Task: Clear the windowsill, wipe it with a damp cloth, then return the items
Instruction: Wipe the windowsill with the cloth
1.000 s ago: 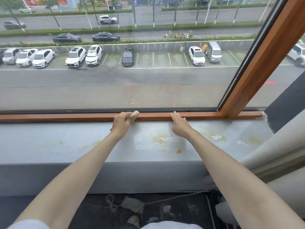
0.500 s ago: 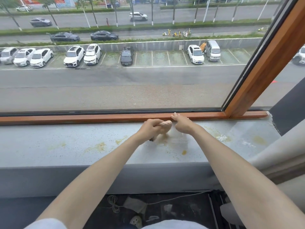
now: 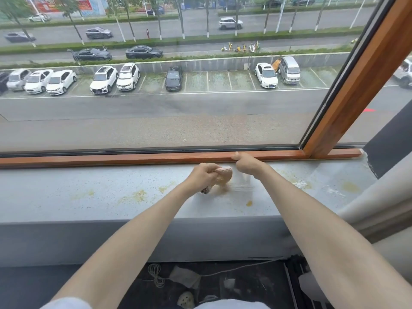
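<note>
Pinkish cloth (image 3: 224, 175) balled in left hand (image 3: 202, 177), mid windowsill (image 3: 89, 192). Right hand (image 3: 246, 165) curled at wooden frame (image 3: 133, 159), grip unclear. Looks cleared, wiping partway, yellow stains (image 3: 138, 195) left and right, items not returned.

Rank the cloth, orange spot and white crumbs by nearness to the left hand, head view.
1. cloth, gripped in the left hand.
2. orange spot, right of it, near the front edge of the sill.
3. white crumbs, far right on the sill.

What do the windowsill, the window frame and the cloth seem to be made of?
Windowsill: perhaps stone or painted slab, matte grey, speckled, yellow-stained.
Window frame: wood or wood-look coating, smooth reddish brown.
Cloth: soft fabric, crumpled, pale pinkish.
</note>
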Demonstrator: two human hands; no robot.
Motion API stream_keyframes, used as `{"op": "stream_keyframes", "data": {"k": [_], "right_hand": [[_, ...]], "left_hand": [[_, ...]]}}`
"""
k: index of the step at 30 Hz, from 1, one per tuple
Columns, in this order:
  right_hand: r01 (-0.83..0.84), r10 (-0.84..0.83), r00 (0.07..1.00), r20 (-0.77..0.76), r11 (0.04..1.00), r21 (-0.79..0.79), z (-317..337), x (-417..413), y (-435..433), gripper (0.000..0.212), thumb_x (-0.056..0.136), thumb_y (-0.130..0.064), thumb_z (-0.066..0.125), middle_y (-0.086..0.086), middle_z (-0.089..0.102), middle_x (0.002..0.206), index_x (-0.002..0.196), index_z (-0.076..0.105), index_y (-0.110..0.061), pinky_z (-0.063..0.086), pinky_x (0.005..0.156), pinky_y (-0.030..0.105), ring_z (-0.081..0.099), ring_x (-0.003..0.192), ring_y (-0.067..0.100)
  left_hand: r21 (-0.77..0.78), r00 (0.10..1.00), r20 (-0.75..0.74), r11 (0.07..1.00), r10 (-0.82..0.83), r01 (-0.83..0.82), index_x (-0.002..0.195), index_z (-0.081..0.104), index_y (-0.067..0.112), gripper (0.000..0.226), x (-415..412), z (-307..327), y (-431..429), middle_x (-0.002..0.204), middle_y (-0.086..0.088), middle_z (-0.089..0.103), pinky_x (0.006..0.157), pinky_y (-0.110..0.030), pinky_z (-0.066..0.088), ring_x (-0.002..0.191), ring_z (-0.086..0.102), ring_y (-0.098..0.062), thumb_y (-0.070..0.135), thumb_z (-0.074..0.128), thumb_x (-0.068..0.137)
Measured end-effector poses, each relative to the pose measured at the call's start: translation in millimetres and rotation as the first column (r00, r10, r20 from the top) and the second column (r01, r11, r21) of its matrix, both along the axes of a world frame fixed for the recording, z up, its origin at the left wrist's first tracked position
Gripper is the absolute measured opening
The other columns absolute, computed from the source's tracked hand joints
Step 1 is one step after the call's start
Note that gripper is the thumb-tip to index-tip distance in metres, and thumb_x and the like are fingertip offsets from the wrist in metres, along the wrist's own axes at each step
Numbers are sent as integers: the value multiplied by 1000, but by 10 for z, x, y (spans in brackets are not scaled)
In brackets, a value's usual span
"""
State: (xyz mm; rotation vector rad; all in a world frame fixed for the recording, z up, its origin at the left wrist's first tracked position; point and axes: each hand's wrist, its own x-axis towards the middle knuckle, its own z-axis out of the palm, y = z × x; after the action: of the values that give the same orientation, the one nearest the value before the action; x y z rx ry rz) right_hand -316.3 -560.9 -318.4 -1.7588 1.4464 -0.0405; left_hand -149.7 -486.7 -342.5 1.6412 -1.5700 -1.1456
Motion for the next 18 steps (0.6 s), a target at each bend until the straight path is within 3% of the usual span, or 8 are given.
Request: {"op": "stream_keyframes", "data": {"k": [2,4,7,9,13,15,18], "right_hand": [[123,-137,974,181,989,87,49,-47,16,62,84,12,30,10,35,150,142,42,-8,22,116,43,26,142,26],[177,-207,930,304,977,123,78,-103,90,54,85,14,35,12,49,139,132,53,-4,31,110,35,40,134,24],[224,-296,839,458,953,204,104,-156,237,36,85,11,50,10,66,106,116,63,-2,39,99,35,60,105,20],[189,-303,804,512,946,263,120,-98,353,32,84,8,57,5,67,90,113,64,-3,42,93,35,63,91,17],[120,-267,811,521,947,297,70,179,584,30,83,6,60,10,69,84,111,65,-1,48,83,33,66,80,18],[125,-270,802,533,948,292,32,299,685,27,81,7,62,10,68,77,107,65,1,50,76,30,66,73,19],[75,-213,811,545,962,263,15,445,889,13,81,6,64,9,65,73,89,63,-5,51,71,27,63,69,18]], "left_hand": [[83,957,-238,985,167,-151,106,65,8,22,-5,138,12,82,-2,65,62,-23,44,68,57,-12,0,50,92],[221,836,-434,939,337,-265,108,62,5,21,57,193,67,86,-8,65,60,-24,47,69,60,-16,0,46,95],[371,656,-623,899,426,-232,110,59,9,22,161,196,154,96,-14,68,69,-35,49,80,66,-25,5,40,98],[395,588,-692,901,419,-178,112,57,10,24,174,199,274,102,-15,69,82,-44,47,90,67,-31,8,37,100],[415,486,-750,892,447,-180,117,56,10,25,164,155,569,105,-15,67,101,-54,36,96,63,-29,10,37,100],[418,468,-749,883,469,-215,119,55,10,27,225,118,718,108,-15,64,103,-53,36,97,59,-27,11,36,100],[419,404,-760,859,509,-295,111,55,6,24,337,80,1052,100,-16,64,88,-42,45,89,63,-25,7,34,100]]}}
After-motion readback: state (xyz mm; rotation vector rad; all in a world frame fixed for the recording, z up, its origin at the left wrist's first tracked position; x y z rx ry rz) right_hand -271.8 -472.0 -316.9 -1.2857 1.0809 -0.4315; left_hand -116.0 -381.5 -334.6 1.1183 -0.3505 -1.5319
